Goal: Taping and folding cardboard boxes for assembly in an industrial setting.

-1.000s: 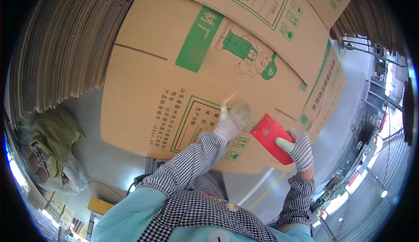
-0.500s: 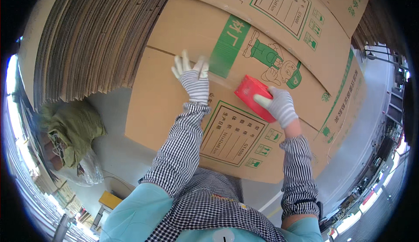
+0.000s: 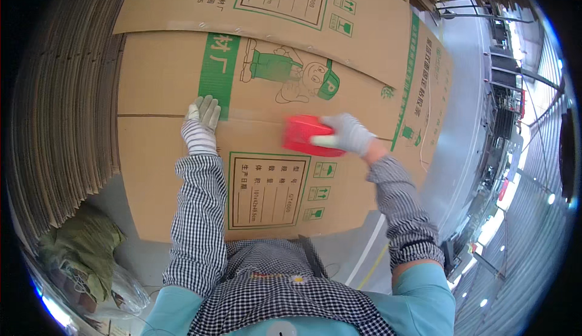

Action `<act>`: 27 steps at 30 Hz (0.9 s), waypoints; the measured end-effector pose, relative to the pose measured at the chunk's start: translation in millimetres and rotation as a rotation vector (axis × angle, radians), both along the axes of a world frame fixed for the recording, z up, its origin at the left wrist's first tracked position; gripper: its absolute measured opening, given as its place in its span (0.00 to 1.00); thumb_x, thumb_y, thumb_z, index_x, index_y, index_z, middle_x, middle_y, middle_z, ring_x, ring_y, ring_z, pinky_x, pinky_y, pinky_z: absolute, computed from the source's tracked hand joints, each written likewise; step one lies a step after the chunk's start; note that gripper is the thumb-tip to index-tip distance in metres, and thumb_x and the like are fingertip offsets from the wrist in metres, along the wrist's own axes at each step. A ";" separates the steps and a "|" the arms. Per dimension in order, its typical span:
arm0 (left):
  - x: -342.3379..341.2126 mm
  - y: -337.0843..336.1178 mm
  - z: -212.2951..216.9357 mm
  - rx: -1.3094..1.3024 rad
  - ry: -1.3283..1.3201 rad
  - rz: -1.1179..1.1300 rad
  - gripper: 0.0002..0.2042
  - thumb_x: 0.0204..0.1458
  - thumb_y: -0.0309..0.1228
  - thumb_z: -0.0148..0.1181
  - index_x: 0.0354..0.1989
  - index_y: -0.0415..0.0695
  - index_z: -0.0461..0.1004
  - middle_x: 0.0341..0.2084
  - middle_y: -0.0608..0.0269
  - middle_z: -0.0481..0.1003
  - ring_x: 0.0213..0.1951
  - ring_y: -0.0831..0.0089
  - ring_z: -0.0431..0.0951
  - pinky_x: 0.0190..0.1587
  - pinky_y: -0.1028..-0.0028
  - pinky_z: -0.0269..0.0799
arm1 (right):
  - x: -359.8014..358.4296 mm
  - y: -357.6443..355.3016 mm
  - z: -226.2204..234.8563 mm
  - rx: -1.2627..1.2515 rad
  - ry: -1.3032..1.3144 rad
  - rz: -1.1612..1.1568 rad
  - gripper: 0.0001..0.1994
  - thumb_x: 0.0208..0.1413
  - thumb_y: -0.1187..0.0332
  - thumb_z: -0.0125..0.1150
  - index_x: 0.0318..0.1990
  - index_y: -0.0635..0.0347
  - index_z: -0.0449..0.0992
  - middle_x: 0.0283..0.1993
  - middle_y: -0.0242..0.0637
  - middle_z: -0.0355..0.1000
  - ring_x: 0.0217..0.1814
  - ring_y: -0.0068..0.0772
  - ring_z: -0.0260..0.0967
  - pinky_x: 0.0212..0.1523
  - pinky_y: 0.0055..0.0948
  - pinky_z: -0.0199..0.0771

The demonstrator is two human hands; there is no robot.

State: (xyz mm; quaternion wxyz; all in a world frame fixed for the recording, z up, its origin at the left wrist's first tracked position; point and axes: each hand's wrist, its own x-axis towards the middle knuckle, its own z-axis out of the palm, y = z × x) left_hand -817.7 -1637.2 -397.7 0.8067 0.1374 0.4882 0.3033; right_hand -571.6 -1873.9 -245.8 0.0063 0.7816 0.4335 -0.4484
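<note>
your large tan cardboard carton [image 3: 154, 181], printed in green and black, broad side up before you, narrow slits crosswise at left and right, your blocky red tool [image 3: 298, 134], blurred, in your right hand [image 3: 350, 134], between those slits, contact unclear

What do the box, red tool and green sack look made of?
Box: cardboard, matt brown, with a straight slot cut in and green print on its face. Red tool: painted metal or plastic; evenly red, but blur leaves it open. Green sack: perhaps woven fabric or plastic, dull and softly crumpled.
</note>
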 end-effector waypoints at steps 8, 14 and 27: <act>6.2 1.4 19.9 0.035 0.083 0.056 0.23 0.64 0.37 0.49 0.58 0.28 0.63 0.54 0.39 0.70 0.53 0.51 0.74 0.52 0.62 0.78 | 57.5 -58.7 6.7 -0.689 -0.425 -0.169 0.23 0.46 0.49 0.67 0.39 0.63 0.80 0.33 0.46 0.78 0.39 0.41 0.77 0.42 0.37 0.75; 45.9 -65.8 18.2 1.045 0.599 -0.314 0.17 0.57 0.33 0.55 0.53 0.38 0.70 0.47 0.50 0.73 0.47 0.55 0.75 0.49 0.61 0.74 | 28.4 -117.0 -9.6 -0.391 -0.770 -0.014 0.17 0.51 0.54 0.62 0.33 0.60 0.81 0.34 0.47 0.79 0.38 0.50 0.77 0.43 0.48 0.73; 158.6 -368.2 35.2 0.627 -0.410 -1.490 0.28 0.61 0.50 0.47 0.62 0.42 0.64 0.60 0.54 0.67 0.64 0.65 0.62 0.65 0.66 0.56 | -97.6 -303.9 122.8 -0.003 -0.667 -1.124 0.23 0.46 0.51 0.70 0.36 0.66 0.78 0.26 0.48 0.75 0.27 0.40 0.73 0.34 0.36 0.74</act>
